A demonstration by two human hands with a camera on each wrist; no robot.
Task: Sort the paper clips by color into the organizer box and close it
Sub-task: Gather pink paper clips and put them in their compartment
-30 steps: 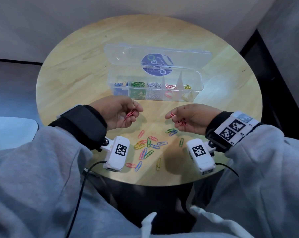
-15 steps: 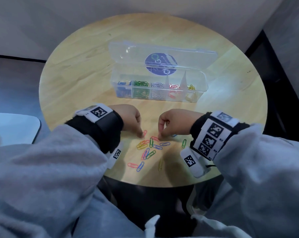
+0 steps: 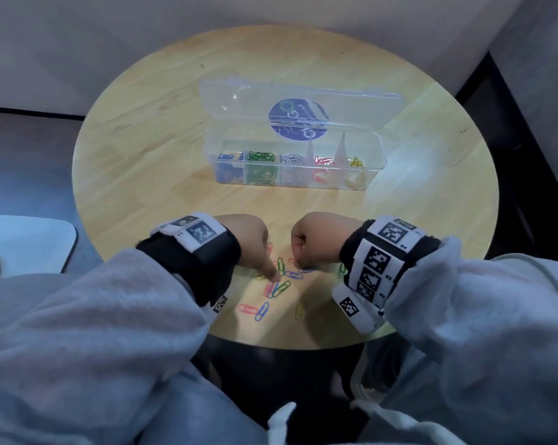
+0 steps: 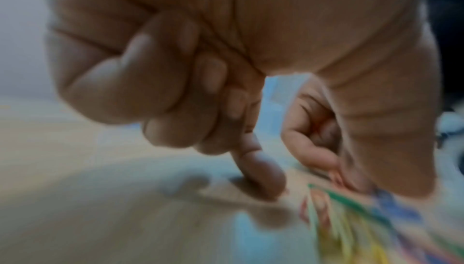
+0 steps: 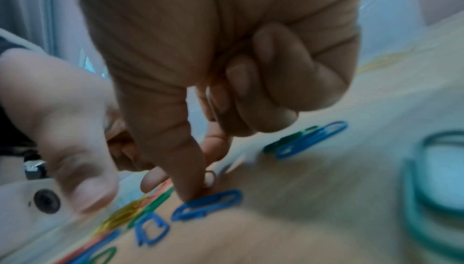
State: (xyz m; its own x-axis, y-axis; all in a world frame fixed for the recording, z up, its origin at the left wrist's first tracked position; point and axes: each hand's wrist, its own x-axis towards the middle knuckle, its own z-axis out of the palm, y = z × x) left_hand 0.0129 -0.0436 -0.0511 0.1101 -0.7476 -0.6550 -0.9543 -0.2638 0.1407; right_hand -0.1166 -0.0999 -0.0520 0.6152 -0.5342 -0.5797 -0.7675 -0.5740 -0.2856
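The clear organizer box [image 3: 379,146] stands open mid-table, its lid [image 3: 239,101] laid back. Blue, green, white, red and yellow clips fill separate compartments. Several loose clips [image 3: 279,289] lie near the front edge. My left hand [image 3: 261,252] hovers over them with three fingers curled into the palm. Its forefinger [image 4: 263,185] presses the table beside a red clip [image 3: 269,289]. My right hand [image 3: 306,248] is fisted, and red clips [image 4: 319,127] show inside its curl. Its thumb tip [image 5: 191,189] touches down by a blue clip [image 5: 208,204].
The round wooden table [image 3: 142,155] ends just behind my wrists. A white surface [image 3: 27,242] lies low on the left and a dark gap [image 3: 511,155] runs along the right. Bare wood separates the box from the loose clips.
Both hands, which held red clips up a second ago, have turned palm-down and dropped onto the loose pile. The left forefinger has slid nearer the front edge.
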